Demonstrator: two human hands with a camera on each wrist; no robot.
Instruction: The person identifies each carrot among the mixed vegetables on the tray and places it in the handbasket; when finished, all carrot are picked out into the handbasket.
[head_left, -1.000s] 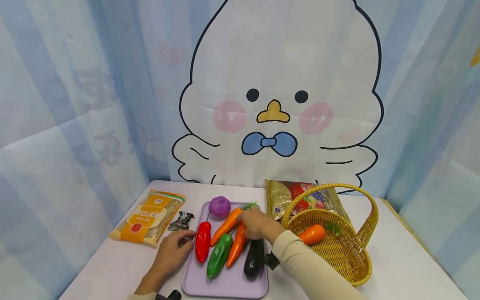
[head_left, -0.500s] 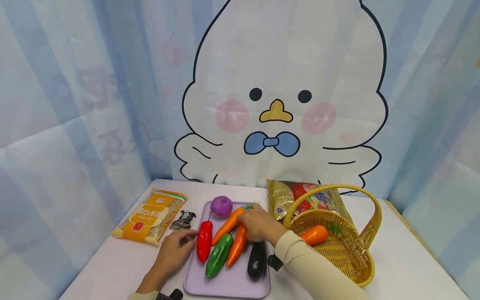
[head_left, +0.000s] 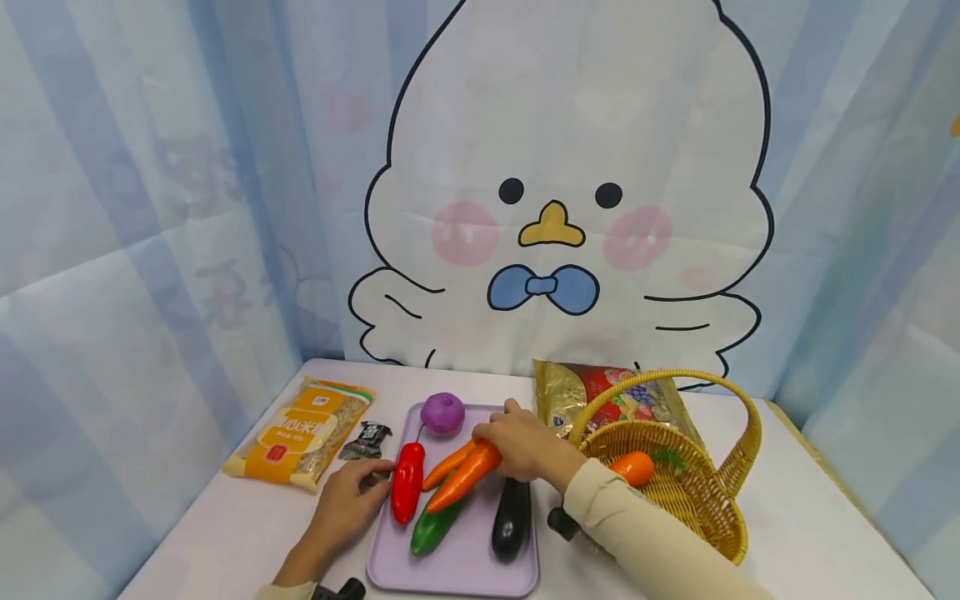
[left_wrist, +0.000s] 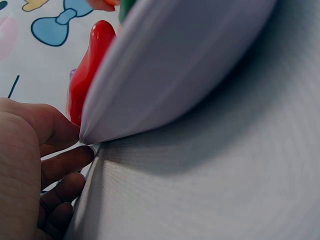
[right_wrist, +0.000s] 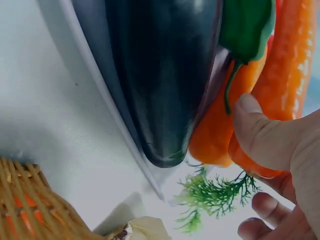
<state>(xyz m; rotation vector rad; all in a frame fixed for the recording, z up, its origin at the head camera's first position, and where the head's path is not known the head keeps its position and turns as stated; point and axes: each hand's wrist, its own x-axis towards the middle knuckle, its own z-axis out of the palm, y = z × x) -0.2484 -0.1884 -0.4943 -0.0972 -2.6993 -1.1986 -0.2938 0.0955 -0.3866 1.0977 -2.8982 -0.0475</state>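
My right hand [head_left: 525, 442] grips an orange carrot [head_left: 468, 477] near its leafy end, its tip over the green pepper [head_left: 435, 529]. A second carrot [right_wrist: 212, 142] lies partly beneath it in the right wrist view. My left hand [head_left: 348, 504] rests at the left side of the lilac tray [head_left: 450, 575]; thumb and forefinger touch its rim [left_wrist: 107, 95]. A red pepper [head_left: 407, 483] lies just inside that rim. At the tray's back sits a purple onion [head_left: 442, 414], and along its right side lies a dark eggplant [head_left: 512, 521].
Right of the tray stands a wicker basket [head_left: 735, 542] with a tall handle and a carrot [head_left: 636, 468] inside. Behind it lies a gold and red packet [head_left: 555, 400]. An orange packet [head_left: 303, 433] and a small black wrapper [head_left: 365, 442] lie left of the tray.
My right hand has lifted the carrot off the tray, and its tip has swung left across the green pepper. My left hand has stayed at the tray's rim.
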